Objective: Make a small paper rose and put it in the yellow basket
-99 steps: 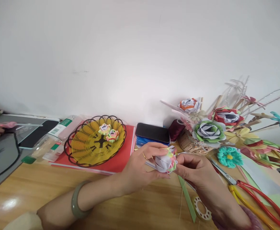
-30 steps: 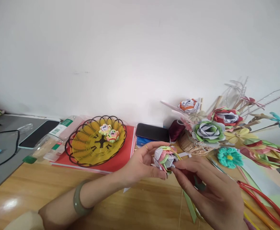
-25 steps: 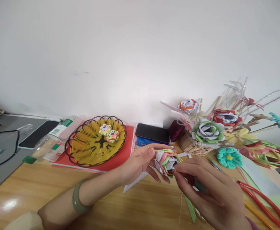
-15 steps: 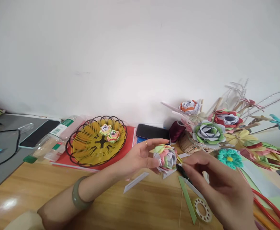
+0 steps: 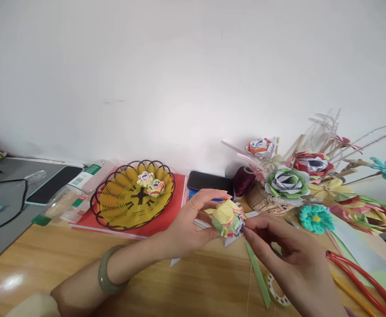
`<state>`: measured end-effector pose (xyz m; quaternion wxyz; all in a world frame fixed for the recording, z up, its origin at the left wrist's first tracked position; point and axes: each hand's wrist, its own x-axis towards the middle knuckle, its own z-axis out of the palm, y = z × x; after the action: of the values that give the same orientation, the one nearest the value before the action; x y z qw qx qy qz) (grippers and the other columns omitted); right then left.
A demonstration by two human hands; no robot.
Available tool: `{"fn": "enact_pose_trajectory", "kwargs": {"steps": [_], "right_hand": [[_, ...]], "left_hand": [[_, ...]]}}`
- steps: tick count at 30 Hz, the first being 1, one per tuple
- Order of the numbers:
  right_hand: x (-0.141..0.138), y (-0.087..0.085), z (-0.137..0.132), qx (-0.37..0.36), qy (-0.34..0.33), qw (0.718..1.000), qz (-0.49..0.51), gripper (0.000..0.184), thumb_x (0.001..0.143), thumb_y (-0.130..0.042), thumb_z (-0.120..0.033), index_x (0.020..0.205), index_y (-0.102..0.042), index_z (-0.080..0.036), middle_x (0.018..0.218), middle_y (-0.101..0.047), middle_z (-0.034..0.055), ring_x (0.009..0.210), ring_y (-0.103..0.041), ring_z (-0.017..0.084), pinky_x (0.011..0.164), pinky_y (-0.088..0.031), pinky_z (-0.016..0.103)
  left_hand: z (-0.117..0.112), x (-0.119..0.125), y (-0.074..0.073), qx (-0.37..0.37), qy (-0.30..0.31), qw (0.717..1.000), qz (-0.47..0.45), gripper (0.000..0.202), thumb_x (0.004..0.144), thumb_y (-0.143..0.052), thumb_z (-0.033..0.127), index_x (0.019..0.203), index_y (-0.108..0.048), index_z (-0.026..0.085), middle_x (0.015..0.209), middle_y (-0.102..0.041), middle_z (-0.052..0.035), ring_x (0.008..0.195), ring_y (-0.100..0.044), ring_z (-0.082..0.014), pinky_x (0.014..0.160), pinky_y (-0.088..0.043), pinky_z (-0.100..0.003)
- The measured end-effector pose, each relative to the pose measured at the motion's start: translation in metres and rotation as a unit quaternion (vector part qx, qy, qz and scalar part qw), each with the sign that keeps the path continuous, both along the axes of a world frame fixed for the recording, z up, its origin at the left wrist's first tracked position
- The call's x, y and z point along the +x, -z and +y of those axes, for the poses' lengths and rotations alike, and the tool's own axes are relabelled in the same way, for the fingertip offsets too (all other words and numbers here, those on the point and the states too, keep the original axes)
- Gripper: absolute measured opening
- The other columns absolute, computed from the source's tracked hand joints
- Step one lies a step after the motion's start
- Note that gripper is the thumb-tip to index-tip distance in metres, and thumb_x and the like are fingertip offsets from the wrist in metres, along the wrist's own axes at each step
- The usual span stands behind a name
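Head view. A folded paper flower (image 5: 228,219), yellow on its upturned face with pink, green and grey-white petals below, is held above the near part of a wooden table (image 5: 206,286), right of centre. The left hand (image 5: 193,224) cups it from the left: the fingers are curved and partly spread, the upper ones reaching over the far side and the thumb set against the near side, so that the flower is clasped between them. A ring and a green bangle (image 5: 105,275) are worn on this hand and wrist. The right hand (image 5: 285,255) meets the flower's right edge; thumb and forefinger are pinched together on a grey-white petal, the other fingers folded toward the palm.

Left of the hands, a yellow woven basket (image 5: 116,204) with a dark looped rim lies on a red sheet (image 5: 178,207) and contains two small paper flowers (image 5: 151,183), touching each other. Farther off, near the wall, a phone (image 5: 209,182) rests on a blue box (image 5: 193,193), with a dark red spool (image 5: 244,181) just to its right. To the far right stands an arrangement of craft flowers (image 5: 288,182); a teal yarn flower (image 5: 316,219) lies nearer. Below the right hand are a green strip (image 5: 258,275) and a tape roll (image 5: 270,288), partly hidden; red looped handles (image 5: 333,256) lie at the near right.
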<state>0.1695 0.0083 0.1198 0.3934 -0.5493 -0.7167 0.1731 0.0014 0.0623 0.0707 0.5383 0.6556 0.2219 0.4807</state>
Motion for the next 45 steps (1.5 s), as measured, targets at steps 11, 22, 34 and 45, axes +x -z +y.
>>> {"fn": "enact_pose_trajectory", "kwargs": {"steps": [11,22,34,45], "right_hand": [[0.014,0.011,0.009,0.282,-0.027,0.929,-0.239,0.019,0.075,-0.060,-0.009,0.088,-0.061,-0.022,0.071,-0.069,0.0010,0.059,-0.062,0.013,0.056,-0.046,0.024],[0.005,0.006,0.012,-0.062,0.032,0.994,0.089,0.017,0.077,-0.059,-0.034,0.072,-0.067,-0.019,0.063,-0.064,0.0015,0.050,-0.054,0.013,0.044,-0.042,0.023],[-0.003,-0.001,0.013,-0.244,0.074,0.932,0.259,0.025,0.066,-0.067,-0.041,0.065,-0.066,-0.016,0.051,-0.052,-0.0027,0.043,-0.033,0.006,0.039,-0.025,0.020],[-0.007,0.026,0.009,0.136,0.117,0.982,-0.059,0.010,0.073,-0.057,-0.018,0.067,-0.064,-0.017,0.054,-0.055,-0.0013,0.045,-0.045,0.008,0.046,-0.034,0.022]], "left_hand": [[0.017,-0.003,-0.003,-0.353,0.238,0.905,-0.026,0.046,0.073,-0.060,0.027,0.117,-0.050,0.020,0.078,-0.064,-0.0042,0.062,-0.064,-0.0158,0.056,-0.051,-0.026],[0.012,-0.001,-0.009,-0.307,0.161,0.926,-0.152,0.040,0.070,-0.070,0.024,0.109,-0.059,0.024,0.103,-0.061,-0.0054,0.077,-0.061,-0.0115,0.068,-0.051,-0.025],[0.009,-0.001,-0.007,-0.213,0.121,0.963,-0.110,0.040,0.067,-0.073,0.018,0.104,-0.062,0.027,0.105,-0.064,-0.0029,0.098,-0.056,-0.0161,0.087,-0.041,-0.031],[0.000,0.008,-0.003,-0.201,0.053,0.973,-0.099,0.040,0.059,-0.077,0.015,0.095,-0.065,0.025,0.104,-0.063,-0.0026,0.095,-0.057,-0.0174,0.076,-0.046,-0.027]]}}
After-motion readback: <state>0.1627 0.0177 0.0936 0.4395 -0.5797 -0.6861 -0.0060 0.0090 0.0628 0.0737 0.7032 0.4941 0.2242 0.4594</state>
